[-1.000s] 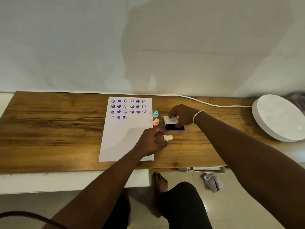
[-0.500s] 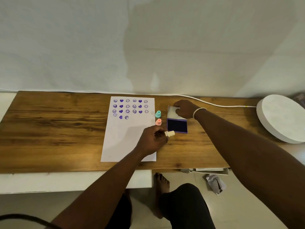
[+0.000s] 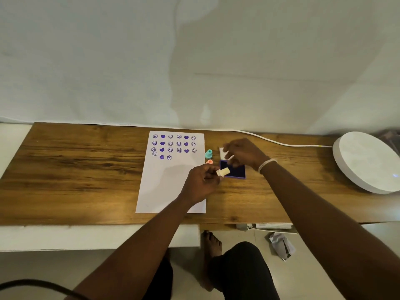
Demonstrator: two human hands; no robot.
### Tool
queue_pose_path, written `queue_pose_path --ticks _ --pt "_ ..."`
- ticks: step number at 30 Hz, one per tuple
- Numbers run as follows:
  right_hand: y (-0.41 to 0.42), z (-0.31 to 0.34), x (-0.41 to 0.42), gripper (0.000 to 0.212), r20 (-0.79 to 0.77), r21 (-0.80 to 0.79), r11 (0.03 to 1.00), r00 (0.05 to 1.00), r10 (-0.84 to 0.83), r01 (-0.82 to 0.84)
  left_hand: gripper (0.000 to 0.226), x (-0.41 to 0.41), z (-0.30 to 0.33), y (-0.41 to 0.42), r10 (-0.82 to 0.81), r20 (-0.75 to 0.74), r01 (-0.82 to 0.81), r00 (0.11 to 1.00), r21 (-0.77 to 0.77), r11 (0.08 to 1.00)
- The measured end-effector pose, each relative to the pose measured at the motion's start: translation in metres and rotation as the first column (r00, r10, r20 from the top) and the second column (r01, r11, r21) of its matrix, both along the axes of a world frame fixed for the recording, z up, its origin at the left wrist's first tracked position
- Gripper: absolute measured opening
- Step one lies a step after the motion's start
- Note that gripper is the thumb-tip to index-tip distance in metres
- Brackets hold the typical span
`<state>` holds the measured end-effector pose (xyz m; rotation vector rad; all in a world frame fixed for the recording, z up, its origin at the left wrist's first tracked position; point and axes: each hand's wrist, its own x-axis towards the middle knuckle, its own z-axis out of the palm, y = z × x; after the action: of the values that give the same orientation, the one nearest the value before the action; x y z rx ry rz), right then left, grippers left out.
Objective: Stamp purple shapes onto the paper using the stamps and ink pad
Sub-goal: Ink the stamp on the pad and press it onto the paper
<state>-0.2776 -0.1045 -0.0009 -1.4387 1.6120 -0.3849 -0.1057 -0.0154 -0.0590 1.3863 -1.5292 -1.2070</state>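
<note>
Pointing right toward pad (image 3: 235,171): cream stamp (image 3: 223,171).

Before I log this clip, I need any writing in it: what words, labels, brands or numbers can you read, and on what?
None can be read.
Paper: only purple stamped smiley faces and hearts, no letters or numbers.
Ink pad: no label shows on it or its open lid.
Cream stamp in the left hand: no marking visible.
Crumpled paper on the floor: any print is too small to read.

Right hand (image 3: 242,155) lifted off ink pad lid (image 3: 222,153).
</note>
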Motion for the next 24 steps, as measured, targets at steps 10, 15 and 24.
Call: queue_pose_path --ticks 10,15,24 --pt "0.055 0.011 -0.009 0.03 0.282 0.367 0.921 0.929 -0.24 0.127 0.035 -0.009 0.032 0.01 -0.005 0.079 0.017 0.997 -0.151 0.988" --pt "0.057 0.022 -0.002 0.028 0.251 0.218 0.968 0.951 -0.18 0.126 0.03 -0.005 0.044 0.006 0.032 0.105 -0.018 0.994 -0.132 0.991" --pt "0.057 0.021 0.0 0.021 0.347 0.056 0.997 0.937 0.035 -0.058 0.028 0.015 0.029 0.001 0.061 0.065 -0.059 0.996 -0.027 0.998"
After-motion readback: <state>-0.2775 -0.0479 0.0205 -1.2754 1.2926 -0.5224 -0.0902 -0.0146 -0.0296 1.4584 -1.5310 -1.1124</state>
